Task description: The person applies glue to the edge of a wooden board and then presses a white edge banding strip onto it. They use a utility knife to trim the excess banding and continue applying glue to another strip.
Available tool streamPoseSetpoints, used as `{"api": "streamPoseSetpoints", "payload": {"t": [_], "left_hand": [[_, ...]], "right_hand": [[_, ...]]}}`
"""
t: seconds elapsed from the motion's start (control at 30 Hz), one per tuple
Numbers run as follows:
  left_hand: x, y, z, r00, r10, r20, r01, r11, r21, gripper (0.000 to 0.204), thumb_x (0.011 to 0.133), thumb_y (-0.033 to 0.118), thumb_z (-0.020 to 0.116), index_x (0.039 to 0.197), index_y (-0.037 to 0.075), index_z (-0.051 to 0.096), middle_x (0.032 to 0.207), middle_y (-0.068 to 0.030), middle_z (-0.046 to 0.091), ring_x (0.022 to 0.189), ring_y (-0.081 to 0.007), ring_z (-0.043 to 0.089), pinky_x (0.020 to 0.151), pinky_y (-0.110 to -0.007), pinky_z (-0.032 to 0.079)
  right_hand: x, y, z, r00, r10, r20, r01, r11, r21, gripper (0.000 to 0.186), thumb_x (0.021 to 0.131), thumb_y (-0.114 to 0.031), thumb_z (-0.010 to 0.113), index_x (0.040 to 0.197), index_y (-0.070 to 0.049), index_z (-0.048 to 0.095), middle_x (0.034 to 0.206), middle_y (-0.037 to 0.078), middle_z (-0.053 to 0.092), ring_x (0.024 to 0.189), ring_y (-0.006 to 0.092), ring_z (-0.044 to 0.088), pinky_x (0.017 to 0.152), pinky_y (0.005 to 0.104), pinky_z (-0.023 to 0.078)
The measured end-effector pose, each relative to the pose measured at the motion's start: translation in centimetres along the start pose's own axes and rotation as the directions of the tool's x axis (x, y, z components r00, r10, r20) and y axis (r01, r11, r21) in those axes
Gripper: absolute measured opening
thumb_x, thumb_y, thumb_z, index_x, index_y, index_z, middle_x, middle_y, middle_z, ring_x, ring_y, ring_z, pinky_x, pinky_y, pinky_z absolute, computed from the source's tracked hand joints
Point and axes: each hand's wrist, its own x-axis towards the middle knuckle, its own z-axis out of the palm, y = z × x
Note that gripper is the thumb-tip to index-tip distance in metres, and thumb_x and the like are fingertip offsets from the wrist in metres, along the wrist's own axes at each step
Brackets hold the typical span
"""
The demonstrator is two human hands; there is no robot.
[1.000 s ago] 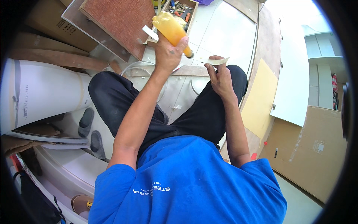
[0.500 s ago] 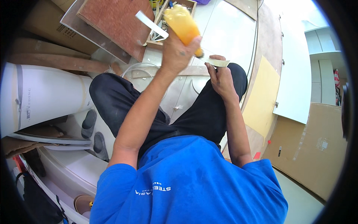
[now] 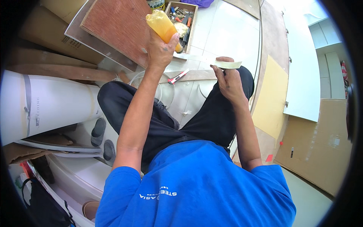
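Note:
My left hand [image 3: 159, 53] is closed around a plastic bottle [image 3: 162, 25] of amber-yellow liquid, tilted with its narrow end down to the right. Between finger and thumb, my right hand [image 3: 228, 77] pinches a thin pale strip [image 3: 231, 64] above my right knee. The strip stretches left from there toward the bottle's lower end; I cannot tell whether the two touch. On the floor between my legs, just right of my left wrist, lies a red-and-white utility knife [image 3: 178, 77].
A wooden tray [image 3: 193, 22] of tools stands ahead, beside a reddish-brown board [image 3: 113, 28]. At left lies a large white roll [image 3: 60, 102]. White door panels [image 3: 302, 75] and a big cardboard sheet [image 3: 314, 147] are at right. Grey slippers [image 3: 99, 131] rest on the floor.
My left hand has moved left and slightly down with the bottle, and the utility knife now shows. The strip's raised left end has dropped from view. My right hand keeps its pinch.

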Motion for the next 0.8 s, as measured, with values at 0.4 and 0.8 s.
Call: {"api": "streamPoseSetpoints", "payload": {"t": [0.4,0.8], "left_hand": [[0.7,-1.4,-1.8,0.999,-0.031,-0.009,0.031,0.999,-0.043,0.049,0.090,0.018,0.077,0.127,0.000,0.051,0.106,-0.0147,0.071,0.093,-0.0253,0.072,0.086,-0.037,0.057],[3.0,-2.8,-2.9,0.994,0.079,-0.079,-0.082,0.996,-0.045,0.030,0.093,0.017,0.075,0.114,0.003,0.058,0.087,-0.0043,0.069,0.061,-0.0097,0.062,0.052,-0.025,0.051]], "right_hand": [[0.9,-1.1,-0.8,0.999,-0.037,-0.002,0.037,0.999,0.001,0.030,0.103,-0.016,0.062,0.125,0.001,0.054,0.097,0.022,0.069,0.082,0.0341,0.069,0.075,0.0413,0.052],[1.2,-2.3,-2.0,1.000,0.005,0.008,-0.005,1.000,0.028,0.027,0.102,-0.015,0.063,0.123,0.000,0.056,0.100,0.018,0.066,0.072,0.0261,0.064,0.066,0.0365,0.050]]}}
